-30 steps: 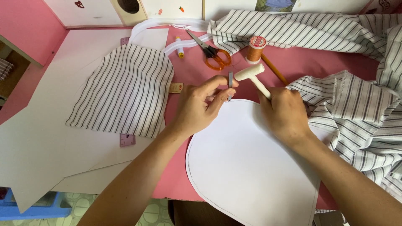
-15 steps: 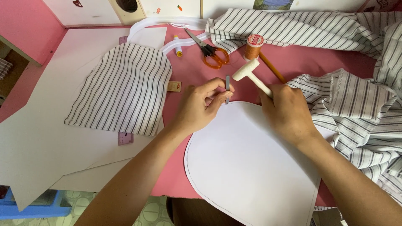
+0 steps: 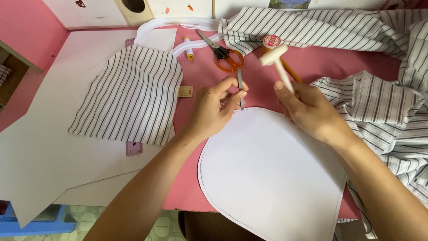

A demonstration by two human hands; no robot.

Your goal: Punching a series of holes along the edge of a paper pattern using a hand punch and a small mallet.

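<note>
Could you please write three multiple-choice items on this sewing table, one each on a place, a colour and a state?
1. Where does the orange-handled pair of scissors lie?
A. on the white rounded paper pattern
B. on the pink tabletop beyond the hands
C. on the floor

2. What colour is the small hammer?
A. white
B. black
C. green

3. How does the left hand hold the thin grey metal punch?
A. flat on the table
B. upright, tip at the edge of the white rounded paper pattern
C. not at all

Answers: 1 B, scissors lie on the pink tabletop; 2 A, head and handle are white; 3 B, the fingers pinch it upright.
</note>
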